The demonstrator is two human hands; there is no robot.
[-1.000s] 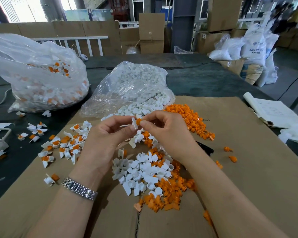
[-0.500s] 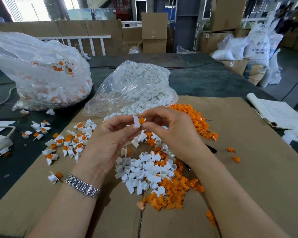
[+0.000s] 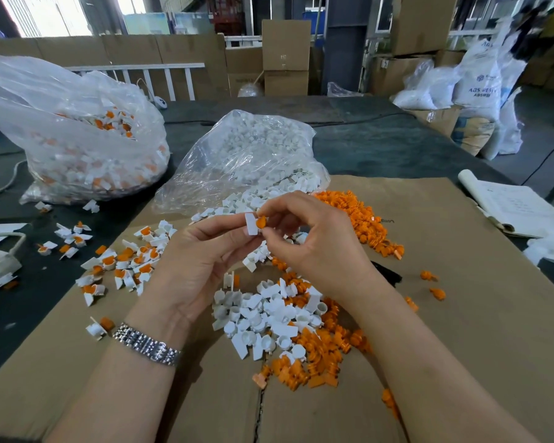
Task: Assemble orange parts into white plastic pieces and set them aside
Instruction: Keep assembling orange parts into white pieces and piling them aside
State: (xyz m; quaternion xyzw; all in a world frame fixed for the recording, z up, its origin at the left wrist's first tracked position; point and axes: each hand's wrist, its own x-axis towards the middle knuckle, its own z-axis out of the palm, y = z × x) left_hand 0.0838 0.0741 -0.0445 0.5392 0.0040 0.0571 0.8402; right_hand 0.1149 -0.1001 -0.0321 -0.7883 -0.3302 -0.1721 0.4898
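My left hand pinches a small white plastic piece above the cardboard sheet. My right hand holds a small orange part against that piece with thumb and forefinger. Below the hands lies a pile of loose white pieces mixed with loose orange parts. A second heap of orange parts lies behind my right hand. Finished white-and-orange assemblies are scattered to the left.
A clear bag of white pieces lies open behind the hands. A larger clear bag of assemblies stands at the left. The cardboard sheet covers the dark table. An open notebook lies at the right edge.
Both hands stay together with the white piece and orange part between them; they have risen slightly and the orange part sits closer into the white piece.
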